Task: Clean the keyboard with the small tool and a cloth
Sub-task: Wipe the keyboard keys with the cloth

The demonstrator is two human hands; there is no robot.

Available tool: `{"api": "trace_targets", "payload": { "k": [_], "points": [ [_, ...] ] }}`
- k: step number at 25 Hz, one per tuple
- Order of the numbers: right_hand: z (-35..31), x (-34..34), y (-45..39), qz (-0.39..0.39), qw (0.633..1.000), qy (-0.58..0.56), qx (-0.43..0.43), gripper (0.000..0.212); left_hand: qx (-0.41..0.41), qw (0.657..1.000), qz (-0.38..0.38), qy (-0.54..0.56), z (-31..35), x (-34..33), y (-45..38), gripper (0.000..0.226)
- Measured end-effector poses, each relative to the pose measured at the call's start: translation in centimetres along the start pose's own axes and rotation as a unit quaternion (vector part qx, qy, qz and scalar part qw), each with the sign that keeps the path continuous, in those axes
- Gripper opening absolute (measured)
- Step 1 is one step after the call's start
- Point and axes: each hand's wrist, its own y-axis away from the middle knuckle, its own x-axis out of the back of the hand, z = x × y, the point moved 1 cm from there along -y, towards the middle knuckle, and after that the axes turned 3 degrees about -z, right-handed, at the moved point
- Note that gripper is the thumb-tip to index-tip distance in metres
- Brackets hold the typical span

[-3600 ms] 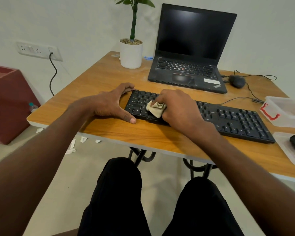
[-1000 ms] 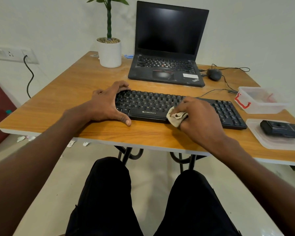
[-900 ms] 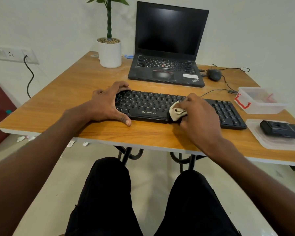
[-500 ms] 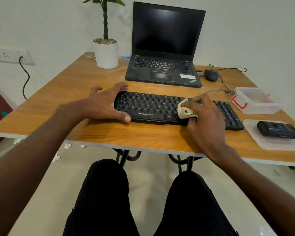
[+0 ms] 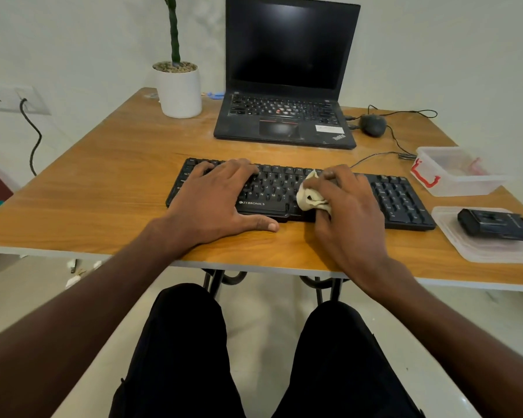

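Black keyboard [image 5: 399,200] sits near the front edge of my wooden desk [image 5: 103,182]. My right hand [image 5: 347,212] has the beige cloth [image 5: 310,197] bunched in curled fingers, pressed onto the keys mid-board. My left hand [image 5: 218,200] lies flat, fingers relaxed, over the left keys.

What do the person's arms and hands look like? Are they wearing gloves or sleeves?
No gloves and no sleeves show. The left hand and right hand are bare, and both forearms are bare to the picture's edge. No watch, ring or bracelet shows. The fingers have short nails. Below, the legs wear black trousers.
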Motion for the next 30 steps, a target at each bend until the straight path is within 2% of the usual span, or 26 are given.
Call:
{"api": "trace_targets", "payload": {
  "k": [4, 6, 8, 11, 13, 15, 18, 20, 23, 26, 28, 30],
  "points": [
    [-1.4, -0.9, 0.1, -0.063, 0.989, 0.051, 0.121, 0.045, 0.003, 1.000, -0.002, -0.006, 0.1, 0.0, 0.0, 0.109],
    [-0.2, -0.1, 0.1, -0.057, 0.991, 0.068, 0.103, 0.042, 0.004, 1.000, -0.003, -0.008, 0.1, 0.0, 0.0, 0.107],
    [0.9, 0.8, 0.2, -0.042, 0.994, 0.087, 0.042, 0.041, 0.002, 1.000, -0.002, -0.012, 0.1, 0.0, 0.1, 0.105],
    [-0.3, 0.6, 0.3, -0.032, 0.998, 0.034, -0.036, 0.050, 0.002, 1.000, -0.003, -0.017, 0.2, 0.1, 0.1, 0.106],
    [-2.9, -0.2, -0.1, -0.038, 0.999, -0.033, -0.018, 0.053, -0.003, 1.000, 0.000, -0.015, 0.1, 0.0, 0.2, 0.104],
    [-5.0, -1.3, -0.6, -0.074, 0.994, -0.068, 0.049, 0.050, -0.012, 1.000, 0.010, 0.000, 0.0, -0.2, 0.3, 0.098],
    [-4.3, -1.5, -0.7, -0.124, 0.985, -0.031, 0.119, 0.047, -0.011, 1.000, 0.016, 0.000, -0.1, -0.3, 0.3, 0.098],
    [-1.6, -0.2, -0.4, -0.130, 0.986, 0.004, 0.101, 0.048, -0.001, 1.000, 0.007, -0.008, -0.1, 0.0, 0.2, 0.104],
    [3.0, 2.4, 0.4, -0.118, 0.992, 0.030, 0.032, 0.043, 0.005, 1.000, -0.001, -0.018, 0.1, 0.3, 0.1, 0.106],
    [4.4, 3.2, 1.1, -0.080, 0.996, 0.030, -0.027, 0.040, 0.010, 1.000, 0.001, -0.022, 0.1, 0.4, 0.2, 0.106],
    [3.2, 2.6, 1.6, -0.049, 0.999, 0.000, -0.025, 0.046, 0.003, 0.999, 0.019, -0.036, 0.7, 0.5, 0.3, 0.103],
    [1.1, 1.4, 2.2, -0.048, 0.998, -0.032, 0.030, 0.054, -0.031, 0.998, 0.038, -0.033, 1.8, 0.4, 0.5, 0.093]
  ]
}}
